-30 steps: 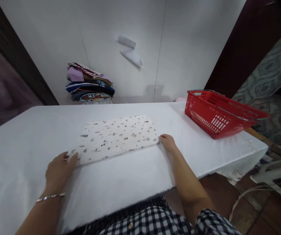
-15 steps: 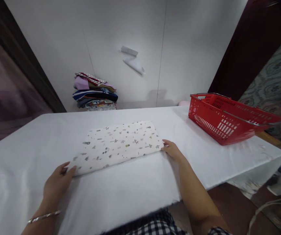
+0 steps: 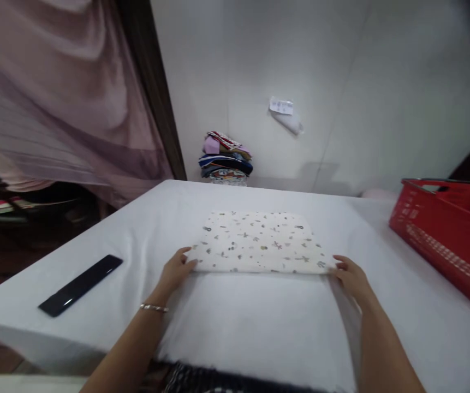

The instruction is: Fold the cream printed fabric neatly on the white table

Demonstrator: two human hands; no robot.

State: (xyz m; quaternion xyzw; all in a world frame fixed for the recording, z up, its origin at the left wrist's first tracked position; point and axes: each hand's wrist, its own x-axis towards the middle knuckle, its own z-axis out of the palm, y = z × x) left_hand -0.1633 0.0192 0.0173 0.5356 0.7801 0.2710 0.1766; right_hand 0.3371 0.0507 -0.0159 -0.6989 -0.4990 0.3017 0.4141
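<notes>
A folded white cloth (image 3: 255,245) with a small print of palms and other motifs lies flat on the white-covered table. At its near left corner, my left hand (image 3: 177,270) pinches the edge between thumb and fingers; a silver bracelet is on that wrist. The near right corner is between the thumb and fingers of my right hand (image 3: 351,277). The cloth's near edge runs almost straight between both hands.
To the left lies a flat, glossy black object (image 3: 81,285). A red plastic basket (image 3: 443,234) stands at the right. Beyond the far edge is a stack of folded fabrics (image 3: 226,158) by the wall. A pinkish curtain (image 3: 75,82) hangs at the left.
The view has turned left, bringing the whole black object into sight and cutting off part of the basket. The cloth's near edge, slanted before, now looks level. Both hands remain at its corners.
</notes>
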